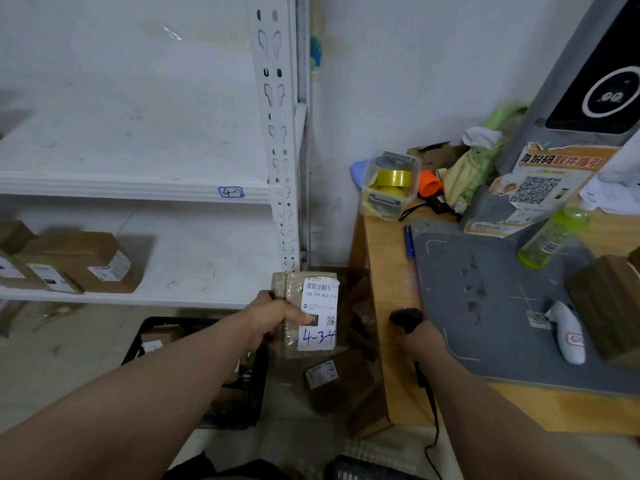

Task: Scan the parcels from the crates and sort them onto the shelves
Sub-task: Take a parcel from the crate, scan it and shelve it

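Left hand (273,315) grips parcel (311,313); right hand (417,336) grips scanner (407,318).

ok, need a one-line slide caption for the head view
Left hand holds a taped parcel marked 4-3-4 upright; right hand grips a black scanner beside the wooden desk.

Fine print on the parcel (304,315) label is too small to read; the left hand (273,318) covers part of its near side. The right hand (420,336) hides the scanner (407,318) grip. Boxes (10,261) at the left edge are cut off and blurred. Crate (194,362) contents are dim, indistinct.
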Demonstrator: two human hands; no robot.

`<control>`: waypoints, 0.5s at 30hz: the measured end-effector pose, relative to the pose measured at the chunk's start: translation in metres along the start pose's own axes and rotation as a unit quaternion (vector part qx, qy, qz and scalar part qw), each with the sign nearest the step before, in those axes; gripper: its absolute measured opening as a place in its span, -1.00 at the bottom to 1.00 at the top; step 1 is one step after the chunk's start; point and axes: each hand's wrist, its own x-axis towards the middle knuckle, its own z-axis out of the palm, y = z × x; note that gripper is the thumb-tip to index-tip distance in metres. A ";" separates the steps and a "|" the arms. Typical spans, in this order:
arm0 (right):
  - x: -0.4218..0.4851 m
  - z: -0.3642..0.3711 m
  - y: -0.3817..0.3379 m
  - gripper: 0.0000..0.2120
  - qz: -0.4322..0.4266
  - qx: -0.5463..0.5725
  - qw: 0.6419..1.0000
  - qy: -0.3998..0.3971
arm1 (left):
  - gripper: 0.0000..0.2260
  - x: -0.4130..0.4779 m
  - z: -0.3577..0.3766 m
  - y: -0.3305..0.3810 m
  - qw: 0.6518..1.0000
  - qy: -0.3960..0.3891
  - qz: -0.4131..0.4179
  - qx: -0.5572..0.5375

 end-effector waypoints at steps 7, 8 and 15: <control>-0.018 -0.009 -0.005 -0.30 0.058 0.062 0.996 0.033 | -0.06 0.011 -0.005 -0.005 0.999 -0.041 0.002 0.001; -0.023 -0.012 -0.009 -0.29 0.058 0.061 0.996 0.036 | -0.07 0.012 -0.006 -0.006 0.999 -0.043 0.004 0.003; -0.053 -0.033 -0.065 -0.24 -0.151 0.029 0.985 0.073 | -0.07 0.010 -0.013 0.003 0.998 -0.057 0.015 0.016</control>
